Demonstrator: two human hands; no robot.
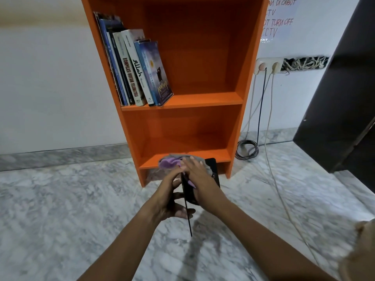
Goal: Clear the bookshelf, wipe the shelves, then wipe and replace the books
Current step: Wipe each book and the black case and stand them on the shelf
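An orange bookshelf [203, 100] stands against the white wall. Several books [138, 69] lean to the left on its middle shelf; the bottom shelf holds none. In front of the bottom shelf my left hand [172, 196] grips a thin black book [187, 201], held edge-on and upright. My right hand [197, 175] lies flat with straight fingers against the book's right face, pressing a purple and grey cloth [169, 162] onto it. Part of the book's black cover [213, 169] shows past my right hand.
The floor [60, 209] is grey marble. A wall socket [267, 65] with two plugs sits right of the shelf, with cables [247, 149] running down and coiling on the floor. A dark cabinet [345, 88] stands at the right. A handwritten notice [281, 19] hangs on the wall.
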